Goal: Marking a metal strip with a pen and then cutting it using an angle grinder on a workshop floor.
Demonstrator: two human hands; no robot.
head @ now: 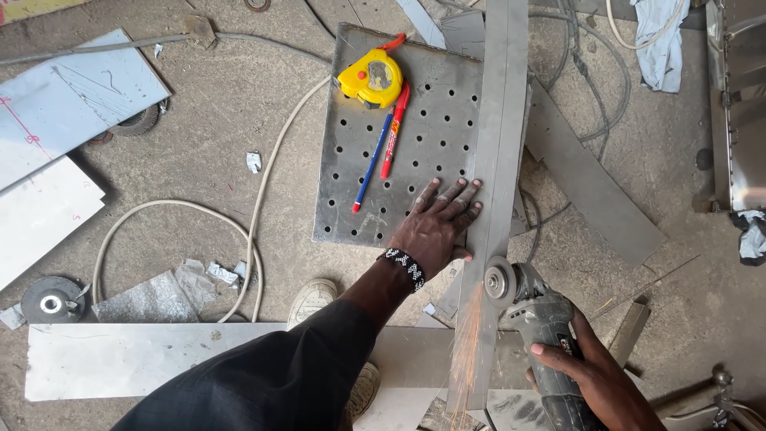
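My left hand (440, 223) lies flat, fingers spread, on a perforated metal plate (431, 144), its fingertips against a long narrow steel strip (501, 120) that runs from top to bottom. A beaded black and white band is on that wrist. My right hand (586, 371) grips the grey body of an angle grinder (535, 311). Its disc (499, 281) touches the strip's right edge, and orange sparks (469, 335) fly down toward me. On the plate lie a yellow tape measure (371, 78), a red marker (394, 132) and a blue pen (373, 164).
A white cable (257, 207) loops over the concrete floor at left. Sheet metal offcuts (56, 112) lie left, a long flat sheet (120, 359) near my feet, another strip (594, 187) right. A spare grinding disc (52, 299) sits at far left. A steel frame (738, 104) stands at right.
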